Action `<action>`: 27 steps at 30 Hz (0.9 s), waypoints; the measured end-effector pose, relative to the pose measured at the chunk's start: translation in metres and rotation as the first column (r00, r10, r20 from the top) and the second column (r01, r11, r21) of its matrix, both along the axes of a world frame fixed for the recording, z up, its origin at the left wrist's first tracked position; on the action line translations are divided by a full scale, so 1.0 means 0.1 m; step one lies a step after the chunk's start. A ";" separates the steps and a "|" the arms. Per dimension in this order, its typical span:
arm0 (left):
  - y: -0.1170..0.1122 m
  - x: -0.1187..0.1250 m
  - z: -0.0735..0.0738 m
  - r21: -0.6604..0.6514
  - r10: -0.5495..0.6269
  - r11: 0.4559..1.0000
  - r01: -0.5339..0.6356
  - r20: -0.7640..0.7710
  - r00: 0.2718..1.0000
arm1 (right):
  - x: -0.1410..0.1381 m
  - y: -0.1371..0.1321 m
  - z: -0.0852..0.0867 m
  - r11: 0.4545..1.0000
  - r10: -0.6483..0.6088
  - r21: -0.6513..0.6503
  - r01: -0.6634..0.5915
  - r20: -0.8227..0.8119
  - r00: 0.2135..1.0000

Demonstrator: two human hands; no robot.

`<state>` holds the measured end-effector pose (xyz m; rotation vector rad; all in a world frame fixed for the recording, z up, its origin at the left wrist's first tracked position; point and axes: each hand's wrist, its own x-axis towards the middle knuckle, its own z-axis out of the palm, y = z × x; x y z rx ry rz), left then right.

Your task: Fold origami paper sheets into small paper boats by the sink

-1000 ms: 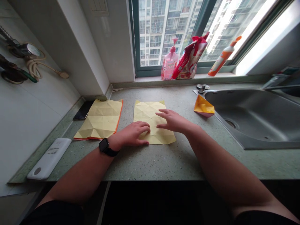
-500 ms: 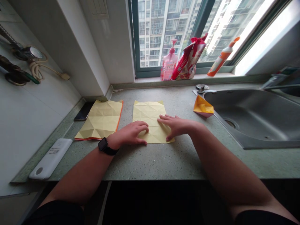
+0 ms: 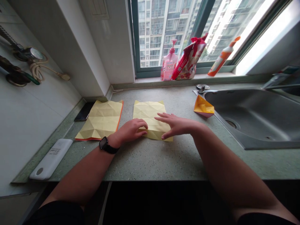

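A creased pale yellow sheet of origami paper lies on the counter before me, its near strip bent upward along a crease. My left hand, with a black watch on the wrist, has its fingers curled and thumb closed on the sheet's near left part. Fingers spread, my right hand rests over the right side, its thumb by the near right corner. Left of the sheet is a stack of creased yellow paper with orange undersides. A folded orange paper piece sits by the sink.
A dark phone lies partly beneath the stack, and a white power bank is nearer me. The steel sink is set in at the right. On the windowsill stand a pink pump bottle, a red bag and an orange-white bottle.
The sheet's near strip has risen from lying flat. My left hand has shifted slightly away from me with the near edge; my right hand has slid a little left.
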<state>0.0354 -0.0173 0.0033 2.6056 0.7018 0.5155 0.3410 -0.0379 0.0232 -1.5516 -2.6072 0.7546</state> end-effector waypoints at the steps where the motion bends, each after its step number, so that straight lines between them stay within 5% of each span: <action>1: 0.00 0.01 0.00 0.013 0.037 0.999 -0.037 0.015 0.999 | -0.02 -0.01 0.00 1.000 0.011 0.013 -0.011 -0.008 1.000; 8: 0.05 -0.02 0.02 0.044 0.210 0.975 -0.218 0.130 0.969 | -0.19 -0.06 0.00 0.978 0.100 0.195 -0.077 -0.112 0.989; 15: 0.14 -0.10 0.04 0.135 0.294 0.935 -0.329 0.228 0.928 | -0.21 0.04 -0.02 0.907 -0.036 0.407 0.107 -0.179 0.983; 21: 0.14 -0.16 0.05 0.292 0.228 0.919 -0.265 0.154 0.961 | -0.06 0.15 0.01 0.894 -0.127 0.365 0.261 -0.353 0.927; 27: 0.15 -0.18 0.07 0.360 0.285 0.867 -0.345 0.210 0.935 | 0.12 0.21 0.00 0.921 -0.159 0.262 0.287 -0.420 0.893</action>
